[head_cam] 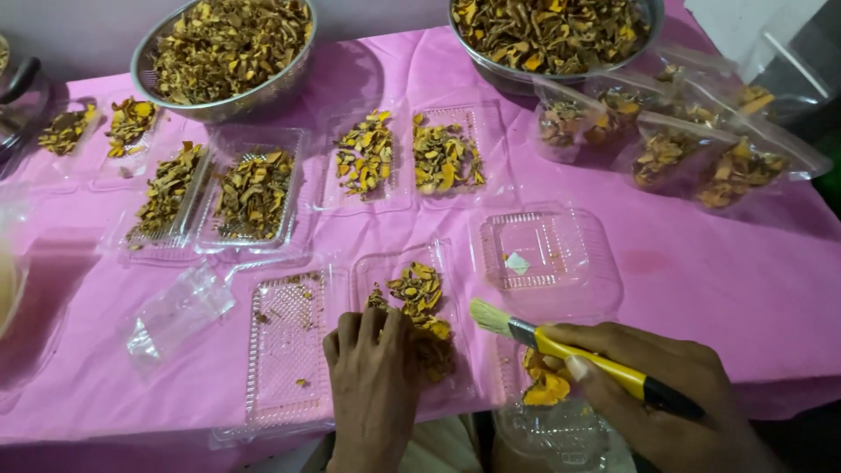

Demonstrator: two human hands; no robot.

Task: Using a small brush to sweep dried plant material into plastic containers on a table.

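While the left hand point(372, 372) lay palm-down with curled fingers pressing on yellow-brown dried pieces point(419, 302) in an open clear clamshell tray point(289, 350) on the pink tablecloth point(701, 280), the right hand point(666, 385) was closed around a yellow-handled brush point(561, 343), bristles pointing left toward those pieces. Beyond stood more filled trays point(254, 188), two steel bowls point(219, 52) and filled plastic bags point(692, 144)
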